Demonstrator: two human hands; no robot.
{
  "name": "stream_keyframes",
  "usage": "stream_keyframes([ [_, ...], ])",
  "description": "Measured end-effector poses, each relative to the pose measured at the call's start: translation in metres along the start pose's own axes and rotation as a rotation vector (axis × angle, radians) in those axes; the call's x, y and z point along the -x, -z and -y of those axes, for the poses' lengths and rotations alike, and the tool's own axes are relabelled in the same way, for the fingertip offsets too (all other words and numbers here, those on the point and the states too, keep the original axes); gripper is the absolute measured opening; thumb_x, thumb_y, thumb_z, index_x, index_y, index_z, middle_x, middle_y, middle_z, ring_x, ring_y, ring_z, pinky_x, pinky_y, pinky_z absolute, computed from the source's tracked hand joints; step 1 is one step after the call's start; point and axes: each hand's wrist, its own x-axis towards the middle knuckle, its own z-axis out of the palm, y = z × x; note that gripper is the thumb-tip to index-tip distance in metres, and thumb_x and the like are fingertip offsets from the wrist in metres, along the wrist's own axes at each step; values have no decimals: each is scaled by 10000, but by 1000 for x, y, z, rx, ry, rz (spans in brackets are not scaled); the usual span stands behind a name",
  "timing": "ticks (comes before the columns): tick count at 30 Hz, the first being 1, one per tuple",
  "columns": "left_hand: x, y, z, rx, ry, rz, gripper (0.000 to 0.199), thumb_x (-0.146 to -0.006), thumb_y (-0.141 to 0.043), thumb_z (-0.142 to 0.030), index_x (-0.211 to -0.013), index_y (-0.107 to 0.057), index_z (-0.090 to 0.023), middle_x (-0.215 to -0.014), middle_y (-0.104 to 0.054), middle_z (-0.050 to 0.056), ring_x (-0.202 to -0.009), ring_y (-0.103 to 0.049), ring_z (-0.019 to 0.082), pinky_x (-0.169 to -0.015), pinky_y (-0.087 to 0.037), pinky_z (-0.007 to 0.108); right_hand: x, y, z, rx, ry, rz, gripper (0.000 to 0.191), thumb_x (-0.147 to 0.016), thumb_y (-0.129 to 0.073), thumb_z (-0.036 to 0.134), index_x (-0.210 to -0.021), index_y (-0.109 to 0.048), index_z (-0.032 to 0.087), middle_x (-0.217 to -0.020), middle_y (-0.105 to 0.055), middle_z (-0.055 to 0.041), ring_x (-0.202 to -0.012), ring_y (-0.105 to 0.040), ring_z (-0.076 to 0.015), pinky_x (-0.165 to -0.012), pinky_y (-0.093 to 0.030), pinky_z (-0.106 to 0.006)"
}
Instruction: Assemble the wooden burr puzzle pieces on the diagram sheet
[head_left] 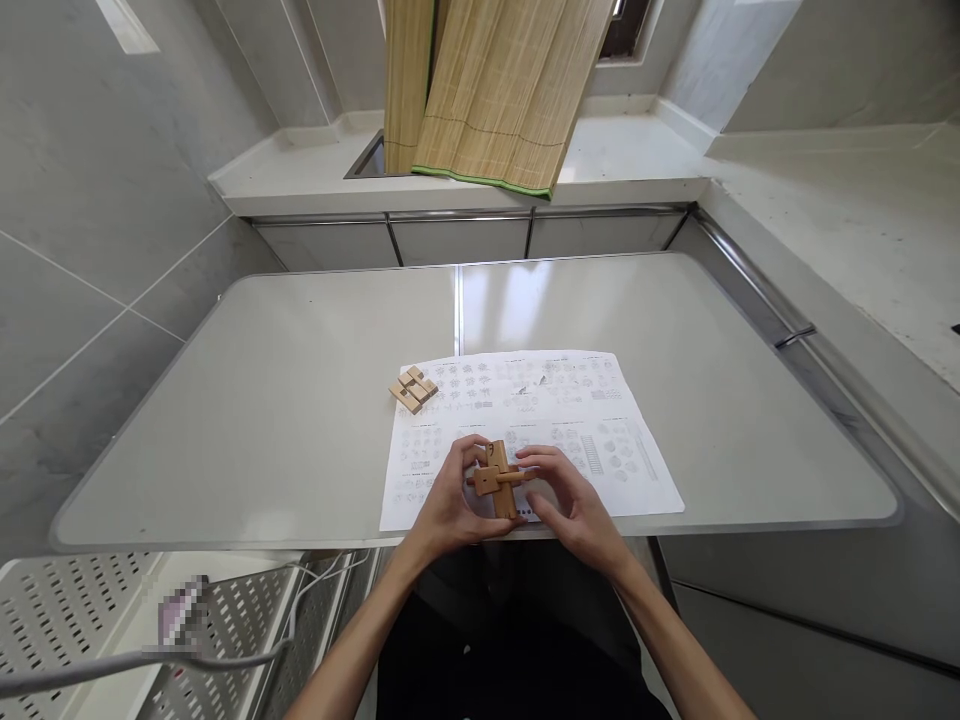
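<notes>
A wooden interlocking puzzle is held above the front edge of a printed sheet. It has upright bars, a squarish block on its near face and a rod running to the right. My left hand grips it from the left, fingers at the top and thumb at the bottom. At the rod's right end is my right hand, fingers curved and thumb spread apart from them. Its fingertips are at or very near the rod; contact is hard to make out. Several small wooden blocks, lying together, rest at the sheet's upper left corner.
The sheet with small printed diagrams lies on a pale folding table with a centre seam. Behind it are a counter and a hanging bamboo blind. At lower left stand a perforated white rack and a grey cable.
</notes>
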Motion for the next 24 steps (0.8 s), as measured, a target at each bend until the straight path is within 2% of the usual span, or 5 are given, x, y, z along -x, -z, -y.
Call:
stream_keyframes([
  [2,0,-2,3,18,0,6,930,-643,-954,-328,-1360,-362,-287,-1092,-584,15,-998,-667,231,-838,-550,339,0,0,-1,23,-13,3,216,-1006,-650,288,-1220,-681,287,-1279,-633,-96,-1229,-622,-279,-1065,-540,-454],
  [6,1,-1,5,-6,6,24,967,-622,-969,-366,-1390,-389,-269,-1176,-586,63,-1090,-656,273,-859,-569,358,0,-2,-4,29,-54,-34,117,-1006,-665,278,-1115,-709,281,-1088,-687,-58,-1037,-677,-241,-915,-579,-389],
  [12,-2,5,-2,-216,-49,59,972,-605,-980,-436,-1425,-485,-273,-1228,-613,86,-1096,-605,302,-925,-544,439,2,-4,-6,-49,-43,-80,46,-984,-697,254,-1023,-719,267,-1056,-686,-52,-1025,-686,-234,-861,-603,-361],
  [19,-3,5,-8,-205,-73,61,900,-603,-970,-392,-1364,-506,-268,-1265,-608,82,-1124,-603,298,-947,-534,424,4,-6,-3,58,-49,-152,30,-988,-692,254,-1001,-717,266,-1004,-710,-43,-951,-681,-225,-768,-573,-342],
  [24,-3,4,-10,-179,-58,62,814,-624,-948,-386,-1302,-516,-260,-1219,-594,75,-1077,-604,279,-884,-545,392,4,-5,-4,77,-51,-111,63,-981,-685,227,-1010,-723,268,-987,-709,-31,-928,-672,-212,-743,-549,-324],
])
